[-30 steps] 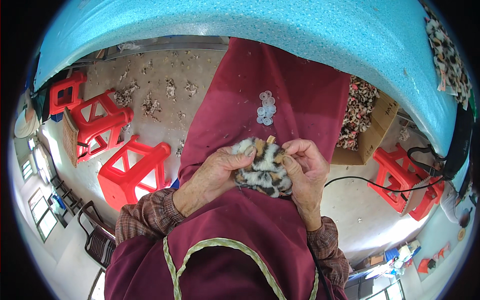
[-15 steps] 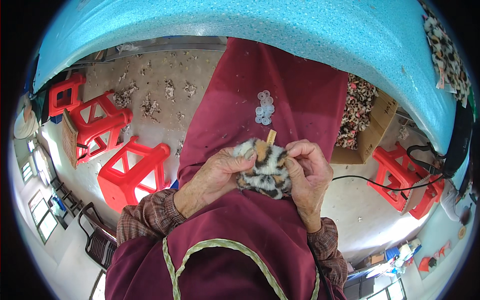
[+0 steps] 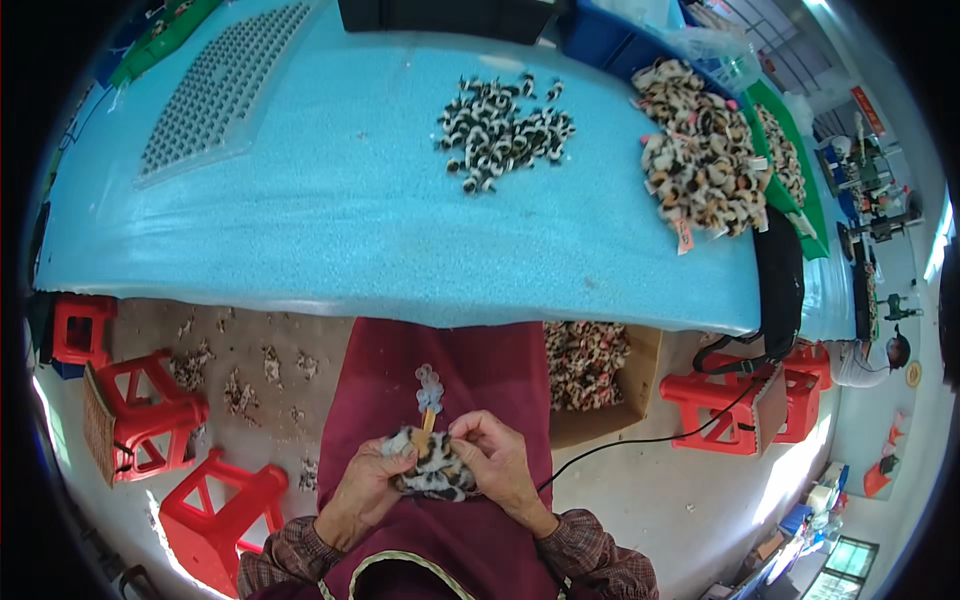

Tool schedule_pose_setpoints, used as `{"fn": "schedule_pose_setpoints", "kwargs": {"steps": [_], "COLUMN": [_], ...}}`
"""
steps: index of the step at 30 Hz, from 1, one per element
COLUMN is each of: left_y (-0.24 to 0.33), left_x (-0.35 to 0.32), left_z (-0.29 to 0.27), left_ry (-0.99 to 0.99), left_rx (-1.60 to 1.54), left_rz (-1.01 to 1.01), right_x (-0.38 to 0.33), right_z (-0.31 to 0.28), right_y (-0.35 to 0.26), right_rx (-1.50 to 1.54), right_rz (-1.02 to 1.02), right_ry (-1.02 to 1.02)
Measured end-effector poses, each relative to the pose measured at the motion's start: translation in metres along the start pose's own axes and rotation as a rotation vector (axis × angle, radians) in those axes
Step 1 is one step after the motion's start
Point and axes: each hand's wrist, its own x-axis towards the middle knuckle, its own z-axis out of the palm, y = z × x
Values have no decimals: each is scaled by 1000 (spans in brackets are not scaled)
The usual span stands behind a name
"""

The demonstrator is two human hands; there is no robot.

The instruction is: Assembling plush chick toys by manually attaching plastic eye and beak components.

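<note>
Both hands hold a small furry plush piece (image 3: pixel 437 472) patterned in white, black and orange, low over my lap. My left hand (image 3: pixel 362 488) pinches its left side, thumb on top. On its right side, the thumb and fingers of my right hand (image 3: pixel 497 462) press together on the upper edge. A yellow strip tag (image 3: pixel 429 420) sticks up from the piece, between the hands. Just beyond it, several translucent plastic discs (image 3: pixel 428 380) lie on the dark red apron (image 3: pixel 375 375). The underside of the plush is hidden.
Ahead stands a blue-covered table (image 3: pixel 300 250) bearing a pile of small black-and-white pieces (image 3: pixel 505 135), a heap of plush pieces (image 3: pixel 700 150), and a clear tray of small parts (image 3: pixel 215 100). Below are a cardboard box (image 3: pixel 645 385), red stools (image 3: pixel 220 510) and a black cable (image 3: pixel 620 442).
The view has tilted up, so the tabletop and its piles now show and the hands appear lower. Both hands keep their hold on the plush piece, with little visible change.
</note>
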Motion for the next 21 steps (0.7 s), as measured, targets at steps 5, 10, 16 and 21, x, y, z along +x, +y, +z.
{"fn": "schedule_pose_setpoints", "kwargs": {"steps": [5, 10, 16, 21], "left_y": [9, 21, 17, 18], "left_x": [3, 4, 7, -1], "left_z": [4, 0, -19, -16], "left_ry": [0, 42, -37, 66], "left_rx": [-41, -20, -43, -90], "left_rz": [38, 111, 122, 151], "right_x": [25, 83, 169, 190], "right_z": [-12, -24, -38, -33], "right_y": [-47, -135, -165, -163], "right_rx": [-480, -661, -795, -1211], "right_rz": [-250, -508, -739, -606], "right_ry": [-204, 81, 212, 260]}}
